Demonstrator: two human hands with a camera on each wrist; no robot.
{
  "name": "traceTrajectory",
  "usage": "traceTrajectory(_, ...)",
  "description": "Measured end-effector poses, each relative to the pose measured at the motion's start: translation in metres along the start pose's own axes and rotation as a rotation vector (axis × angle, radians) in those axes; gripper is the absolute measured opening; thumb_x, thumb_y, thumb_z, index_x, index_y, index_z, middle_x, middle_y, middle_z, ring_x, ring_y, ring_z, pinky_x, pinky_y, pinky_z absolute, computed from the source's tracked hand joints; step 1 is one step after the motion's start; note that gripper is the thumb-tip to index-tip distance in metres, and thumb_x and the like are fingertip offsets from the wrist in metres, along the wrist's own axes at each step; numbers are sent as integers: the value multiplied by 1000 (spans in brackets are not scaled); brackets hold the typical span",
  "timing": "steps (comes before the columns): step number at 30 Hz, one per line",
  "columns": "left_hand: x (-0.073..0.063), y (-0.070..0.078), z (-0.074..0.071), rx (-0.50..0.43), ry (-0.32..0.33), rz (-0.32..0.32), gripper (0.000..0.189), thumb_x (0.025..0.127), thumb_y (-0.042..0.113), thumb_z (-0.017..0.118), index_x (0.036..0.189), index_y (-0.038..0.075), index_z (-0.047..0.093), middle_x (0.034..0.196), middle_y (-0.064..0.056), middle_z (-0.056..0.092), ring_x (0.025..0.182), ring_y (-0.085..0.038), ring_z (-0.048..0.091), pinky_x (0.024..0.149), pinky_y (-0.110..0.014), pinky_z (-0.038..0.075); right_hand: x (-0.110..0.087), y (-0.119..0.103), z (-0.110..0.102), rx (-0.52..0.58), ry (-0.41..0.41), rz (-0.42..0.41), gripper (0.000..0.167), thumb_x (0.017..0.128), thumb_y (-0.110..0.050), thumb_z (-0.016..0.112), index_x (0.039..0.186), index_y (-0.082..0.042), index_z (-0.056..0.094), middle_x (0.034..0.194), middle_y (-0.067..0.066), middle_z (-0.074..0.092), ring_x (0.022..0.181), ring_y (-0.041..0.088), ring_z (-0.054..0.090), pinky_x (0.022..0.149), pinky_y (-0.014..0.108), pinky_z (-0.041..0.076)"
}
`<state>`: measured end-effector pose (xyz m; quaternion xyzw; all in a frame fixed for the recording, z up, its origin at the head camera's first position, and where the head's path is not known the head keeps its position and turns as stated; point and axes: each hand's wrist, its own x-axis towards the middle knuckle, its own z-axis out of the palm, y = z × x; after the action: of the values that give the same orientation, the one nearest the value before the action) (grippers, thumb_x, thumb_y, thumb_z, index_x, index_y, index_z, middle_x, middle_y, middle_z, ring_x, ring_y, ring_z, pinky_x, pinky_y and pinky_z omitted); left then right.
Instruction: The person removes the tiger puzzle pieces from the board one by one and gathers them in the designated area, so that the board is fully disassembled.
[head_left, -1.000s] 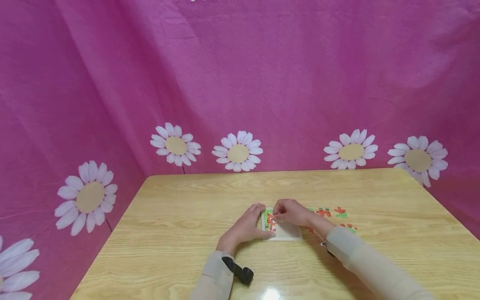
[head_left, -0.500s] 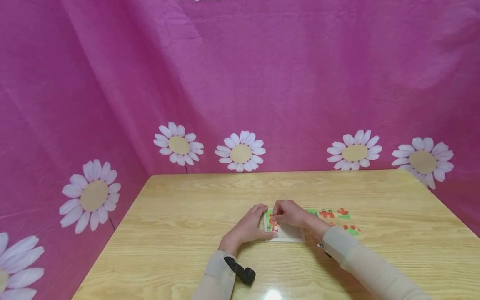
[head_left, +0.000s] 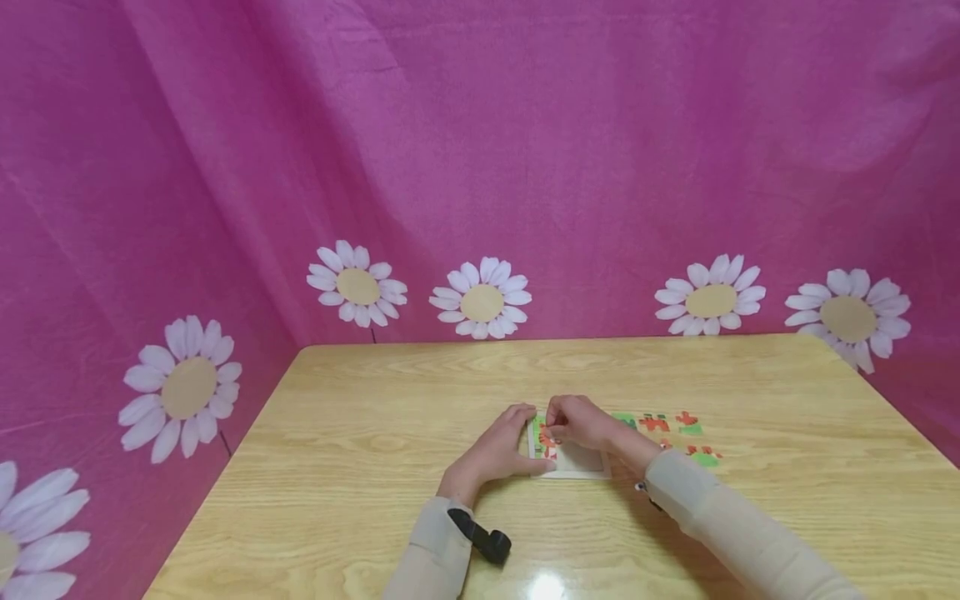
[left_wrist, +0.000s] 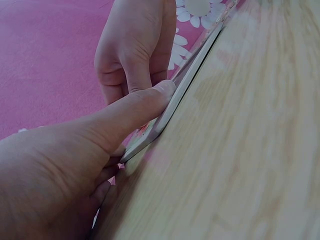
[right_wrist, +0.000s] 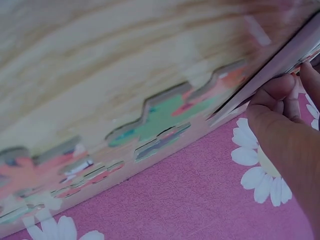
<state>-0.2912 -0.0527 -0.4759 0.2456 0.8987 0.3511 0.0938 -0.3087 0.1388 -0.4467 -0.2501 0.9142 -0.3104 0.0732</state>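
Note:
A shallow, pale-rimmed jigsaw tray (head_left: pixel 588 462) lies on the table, with green and orange pieces (head_left: pixel 538 446) fitted along its left side. My left hand (head_left: pixel 486 454) grips the tray's left end, its thumb over the near rim and its fingers at the far left corner. Above the fitted part, my right hand (head_left: pixel 583 423) has thumb and fingers curled together on an orange jigsaw piece (head_left: pixel 551 442), mostly hidden beneath them. In the left wrist view, the left thumb lies on the tray rim (left_wrist: pixel 187 80). The right wrist view shows the curled right fingers (right_wrist: pixel 277 92) close over the tray.
Loose jigsaw pieces lie right of the tray in two rough rows, including an orange one (head_left: pixel 654 423), an orange-and-green one (head_left: pixel 687 422) and a green one (head_left: pixel 703 456). The right forearm passes over part of them. A pink daisy-print curtain (head_left: pixel 585 167) hangs behind the wooden table (head_left: pixel 360 450).
The head view has shifted slightly. Both hands keep nearly the same places at the tray, with only small motion of the right fingertips over the orange piece.

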Motion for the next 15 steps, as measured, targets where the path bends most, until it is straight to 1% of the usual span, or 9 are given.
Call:
traceTrajectory(4,0,1,-1,0,4,3,88,79,45,79,149,10,37,156,-4,36,142,-22,38,118,-42,35,-1,-2,-1,7,8,-18,10,89,-4,68,85,-1,60,76,6,62,69,8,50,61,16,43)
traceTrajectory(8,-1,1,0,-10,3,6,89,79,43,80,149,9,37,156,-6,36,144,-23,37,120,-43,34,-3,-3,-1,21,8,-16,9,88,-3,68,85,-1,60,77,5,62,71,9,51,63,16,44)
traceTrajectory(12,-2,2,-1,-12,0,10,90,79,43,80,149,8,36,157,-7,34,145,-24,35,120,-43,33,-4,-2,-1,10,16,-12,9,89,-3,67,84,-2,59,77,4,61,72,8,51,63,16,45)
traceTrajectory(15,-1,3,-2,-3,-1,12,90,79,43,79,149,7,36,157,-8,34,146,-24,34,120,-43,32,-3,-1,0,-2,36,-32,10,88,-3,68,84,-2,59,77,4,61,71,8,50,63,16,45)
